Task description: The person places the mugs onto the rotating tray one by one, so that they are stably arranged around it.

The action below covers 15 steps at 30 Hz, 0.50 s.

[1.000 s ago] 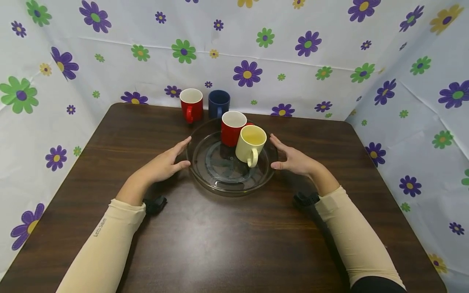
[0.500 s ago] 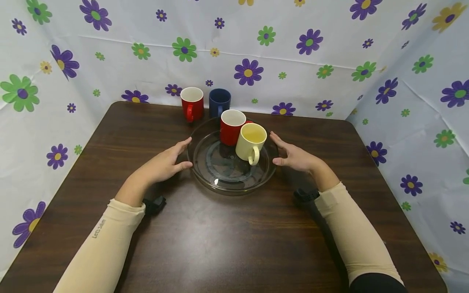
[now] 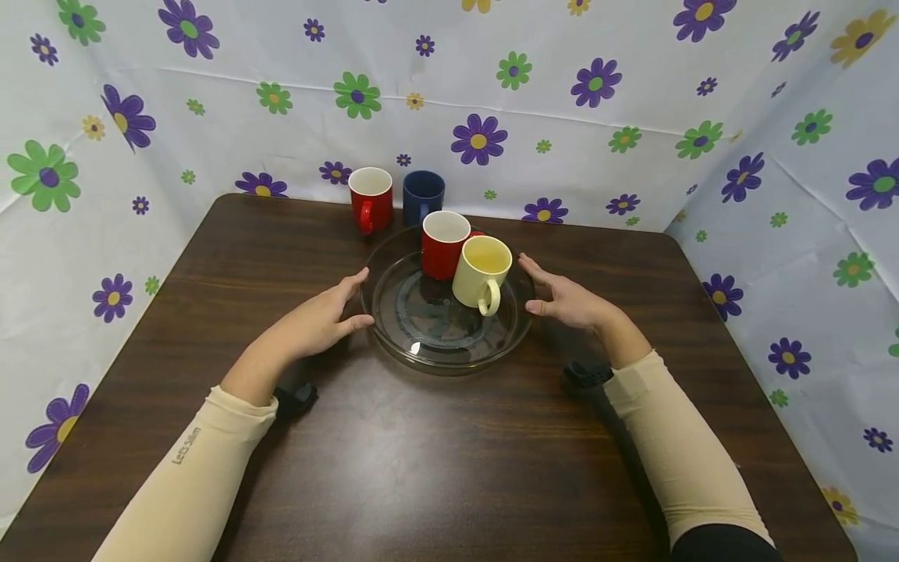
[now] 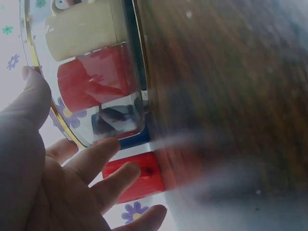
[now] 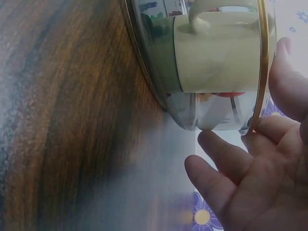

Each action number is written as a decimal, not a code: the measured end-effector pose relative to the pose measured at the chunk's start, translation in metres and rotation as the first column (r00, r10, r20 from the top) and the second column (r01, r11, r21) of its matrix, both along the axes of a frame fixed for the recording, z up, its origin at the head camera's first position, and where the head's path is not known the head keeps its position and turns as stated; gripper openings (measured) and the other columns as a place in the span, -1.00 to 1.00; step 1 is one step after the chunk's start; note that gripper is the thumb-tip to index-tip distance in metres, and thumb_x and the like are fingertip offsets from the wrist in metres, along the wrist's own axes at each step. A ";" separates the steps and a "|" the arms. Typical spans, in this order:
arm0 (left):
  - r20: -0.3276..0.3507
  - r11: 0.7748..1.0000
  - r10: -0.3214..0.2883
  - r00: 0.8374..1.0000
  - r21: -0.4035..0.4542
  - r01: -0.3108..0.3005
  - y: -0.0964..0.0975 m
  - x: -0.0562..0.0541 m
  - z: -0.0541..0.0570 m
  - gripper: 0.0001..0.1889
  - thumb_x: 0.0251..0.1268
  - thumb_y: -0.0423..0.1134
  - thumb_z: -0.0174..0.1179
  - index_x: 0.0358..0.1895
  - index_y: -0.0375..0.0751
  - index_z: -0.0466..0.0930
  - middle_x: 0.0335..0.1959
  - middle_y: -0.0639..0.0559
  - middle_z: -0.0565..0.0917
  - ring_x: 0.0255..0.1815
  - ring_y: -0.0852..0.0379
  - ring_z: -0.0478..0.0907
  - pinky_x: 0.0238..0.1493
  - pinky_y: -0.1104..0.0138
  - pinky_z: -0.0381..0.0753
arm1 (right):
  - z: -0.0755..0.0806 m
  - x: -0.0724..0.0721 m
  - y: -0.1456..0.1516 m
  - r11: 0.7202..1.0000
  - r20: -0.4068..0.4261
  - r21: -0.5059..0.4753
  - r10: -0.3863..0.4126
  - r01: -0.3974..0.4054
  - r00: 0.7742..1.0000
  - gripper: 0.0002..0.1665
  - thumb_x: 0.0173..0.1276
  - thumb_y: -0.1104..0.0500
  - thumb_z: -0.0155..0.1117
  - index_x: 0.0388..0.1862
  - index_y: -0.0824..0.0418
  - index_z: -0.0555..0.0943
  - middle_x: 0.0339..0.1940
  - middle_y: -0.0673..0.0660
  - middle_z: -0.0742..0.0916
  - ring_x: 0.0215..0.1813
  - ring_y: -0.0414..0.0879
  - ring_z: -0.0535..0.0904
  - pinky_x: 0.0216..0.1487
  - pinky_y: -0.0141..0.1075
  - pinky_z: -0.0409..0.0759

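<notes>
A round clear dark glass dish (image 3: 435, 355) stands on the table with a red mug (image 3: 441, 257) and a pale yellow mug (image 3: 477, 281) upright inside it. My left hand (image 3: 316, 320) is at the dish's left side, its thumb at the rim and fingers spread along the outer wall. On the opposite side is my right hand (image 3: 572, 300), fingers extended, with thumb and fingertips right at the rim. In the right wrist view the yellow mug (image 5: 216, 57) shows through the glass wall, with the right fingers (image 5: 209, 178) loosely spread beside it.
Behind the dish, another red mug (image 3: 372, 203) and a blue mug (image 3: 422, 195) stand near the back edge of the dark wooden table (image 3: 435, 468). A white flowered cloth (image 3: 295, 140) hangs close behind and along both sides.
My left thumb has shifted slightly right, over the dish's rim, and my right thumb slightly up along its side. The dish and mugs stay practically in place; the head view has drifted a little.
</notes>
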<state>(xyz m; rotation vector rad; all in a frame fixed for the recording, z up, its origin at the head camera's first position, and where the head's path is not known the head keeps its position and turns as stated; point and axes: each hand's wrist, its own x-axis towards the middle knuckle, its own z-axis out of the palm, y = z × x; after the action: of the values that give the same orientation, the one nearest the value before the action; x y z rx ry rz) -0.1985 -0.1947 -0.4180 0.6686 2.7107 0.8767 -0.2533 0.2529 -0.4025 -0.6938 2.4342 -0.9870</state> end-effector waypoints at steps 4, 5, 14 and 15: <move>-0.011 1.000 0.001 1.000 -0.001 -0.001 0.003 0.003 0.004 -0.10 0.51 0.03 0.18 0.64 -0.28 -0.14 0.57 -0.36 0.16 0.51 -0.29 0.26 0.49 -0.15 0.17 | 0.002 0.002 -0.002 1.000 0.000 0.012 -0.027 0.027 1.000 -0.04 0.56 0.17 0.18 0.71 0.07 -0.15 0.71 0.03 -0.15 0.68 0.14 -0.26 0.57 0.24 -0.18; -0.014 1.000 0.002 1.000 -0.004 -0.002 0.003 0.004 0.005 -0.11 0.51 0.02 0.18 0.63 -0.30 -0.13 0.58 -0.36 0.16 0.51 -0.29 0.25 0.49 -0.15 0.17 | 0.003 0.003 -0.003 0.999 -0.001 0.022 -0.037 0.037 0.999 -0.05 0.56 0.17 0.19 0.71 0.08 -0.14 0.71 0.02 -0.14 0.68 0.15 -0.24 0.57 0.24 -0.16; -0.020 1.000 0.010 1.000 -0.022 -0.010 0.006 0.009 0.008 -0.10 0.49 0.02 0.20 0.62 -0.36 -0.10 0.56 -0.38 0.19 0.49 -0.31 0.29 0.47 -0.18 0.19 | 0.015 0.025 -0.013 0.988 -0.044 0.093 -0.119 0.122 0.992 0.00 0.55 0.10 0.22 0.69 0.23 -0.16 0.69 0.21 -0.05 0.64 0.22 0.01 0.56 0.14 0.07; -0.022 1.000 0.010 1.000 -0.025 -0.011 0.006 0.009 0.008 -0.10 0.49 0.04 0.20 0.62 -0.36 -0.09 0.55 -0.37 0.20 0.48 -0.31 0.30 0.47 -0.18 0.20 | 0.017 0.029 -0.013 0.986 -0.044 0.099 -0.130 0.133 0.991 0.01 0.54 0.09 0.23 0.68 0.25 -0.17 0.69 0.24 -0.05 0.63 0.23 0.04 0.56 0.13 0.09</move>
<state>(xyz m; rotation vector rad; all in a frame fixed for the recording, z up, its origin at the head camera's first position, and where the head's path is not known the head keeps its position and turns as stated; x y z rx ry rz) -0.1896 -0.1883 -0.4101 0.6630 2.7423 0.8411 -0.2245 0.2395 -0.3855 -0.5269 2.5706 -0.8979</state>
